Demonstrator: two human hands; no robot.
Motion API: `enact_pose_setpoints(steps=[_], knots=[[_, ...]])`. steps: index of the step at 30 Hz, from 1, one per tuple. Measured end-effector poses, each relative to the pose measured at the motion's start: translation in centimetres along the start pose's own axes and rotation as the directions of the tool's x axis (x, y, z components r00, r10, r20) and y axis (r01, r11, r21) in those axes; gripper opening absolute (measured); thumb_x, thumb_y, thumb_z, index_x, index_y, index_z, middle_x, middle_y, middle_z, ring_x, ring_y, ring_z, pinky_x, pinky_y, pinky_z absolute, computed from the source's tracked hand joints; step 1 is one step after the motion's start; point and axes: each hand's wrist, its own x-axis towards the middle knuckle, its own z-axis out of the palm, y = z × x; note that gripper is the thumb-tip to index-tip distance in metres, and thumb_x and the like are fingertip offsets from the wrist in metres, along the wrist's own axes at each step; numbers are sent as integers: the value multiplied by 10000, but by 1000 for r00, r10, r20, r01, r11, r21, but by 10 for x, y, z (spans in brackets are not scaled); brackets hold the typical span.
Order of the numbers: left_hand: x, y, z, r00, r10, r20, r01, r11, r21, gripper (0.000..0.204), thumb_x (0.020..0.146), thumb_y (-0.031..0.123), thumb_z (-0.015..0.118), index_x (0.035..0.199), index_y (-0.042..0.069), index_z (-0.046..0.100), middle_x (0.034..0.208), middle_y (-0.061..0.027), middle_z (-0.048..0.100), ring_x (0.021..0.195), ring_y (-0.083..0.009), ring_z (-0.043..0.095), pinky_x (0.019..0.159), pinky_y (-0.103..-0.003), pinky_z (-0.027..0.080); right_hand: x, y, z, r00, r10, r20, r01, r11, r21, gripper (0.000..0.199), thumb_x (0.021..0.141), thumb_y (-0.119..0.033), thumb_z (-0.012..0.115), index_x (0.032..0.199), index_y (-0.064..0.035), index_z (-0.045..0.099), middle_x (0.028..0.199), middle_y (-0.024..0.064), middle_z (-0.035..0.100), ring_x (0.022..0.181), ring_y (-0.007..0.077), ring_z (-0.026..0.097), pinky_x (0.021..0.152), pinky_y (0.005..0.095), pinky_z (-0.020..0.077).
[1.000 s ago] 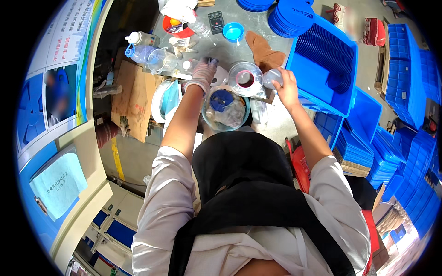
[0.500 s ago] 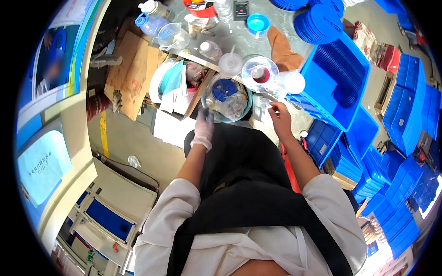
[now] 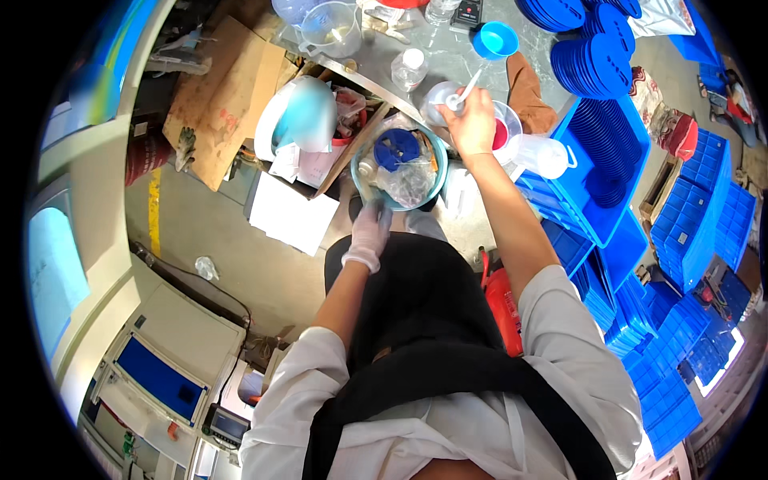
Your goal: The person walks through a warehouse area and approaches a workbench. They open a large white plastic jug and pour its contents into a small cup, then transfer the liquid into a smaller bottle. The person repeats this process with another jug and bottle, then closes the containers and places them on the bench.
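Note:
My bare right hand [image 3: 470, 126] reaches over the table's front edge, its fingers closed at the white spout of a translucent bottle [image 3: 438, 98]. Just right of this hand are a clear round container with a dark-pink centre [image 3: 502, 132] and a translucent jug [image 3: 542, 155]. My left hand [image 3: 370, 234], in a whitish glove with greyed fingertips, hangs by the near rim of a light-blue basin [image 3: 441, 181]. Those fingertips are blurred, and whether they hold anything is unclear. Inside the basin lie a blue round piece [image 3: 396, 150] and crumpled clear plastic [image 3: 408, 184].
On the grey table [image 3: 448, 60] stand a capped clear bottle [image 3: 409, 70], a measuring jug [image 3: 330, 32], a blue cup [image 3: 495, 41] and a brown cloth [image 3: 530, 96]. Blue discs [image 3: 588, 64] are stacked beside a blue crate [image 3: 613, 210]. A fire extinguisher [image 3: 502, 308] is near my right leg.
My right hand has moved forward from in front of the table onto the bottle with the spout. The left hand has come slightly lower and nearer the basin. The view has shifted.

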Motion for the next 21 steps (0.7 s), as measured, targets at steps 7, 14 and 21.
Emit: enact_pose_setpoints(steps=[7, 14, 21], knots=[[116, 98, -5, 851, 522, -61, -515, 851, 102, 769, 780, 231, 708, 1410, 49, 308, 1346, -266, 450, 1212, -418, 467, 1011, -447, 400, -8, 10, 8, 990, -64, -127, 69, 997, 35, 405, 663, -238, 829, 965, -58, 627, 890, 113, 553, 809, 308, 584, 685, 401, 486], [185, 103, 51, 559, 796, -233, -782, 599, 172, 927, 704, 339, 736, 1441, 66, 244, 1358, -250, 399, 1264, -415, 386, 1051, -501, 320, -14, 10, 28, 940, -114, -323, 126, 992, 15, 379, 683, -251, 825, 965, -61, 658, 858, 87, 552, 744, 237, 562, 663, 345, 478], [209, 90, 59, 346, 846, -405, -916, 398, 47, 854, 660, 293, 806, 1332, 35, 347, 1204, -178, 527, 1097, -341, 543, 920, -427, 454, -8, 25, 47, 834, -317, -452, 353, 936, -5, 334, 683, -208, 812, 935, -27, 686, 791, 77, 580, 698, 193, 538, 640, 307, 461]])
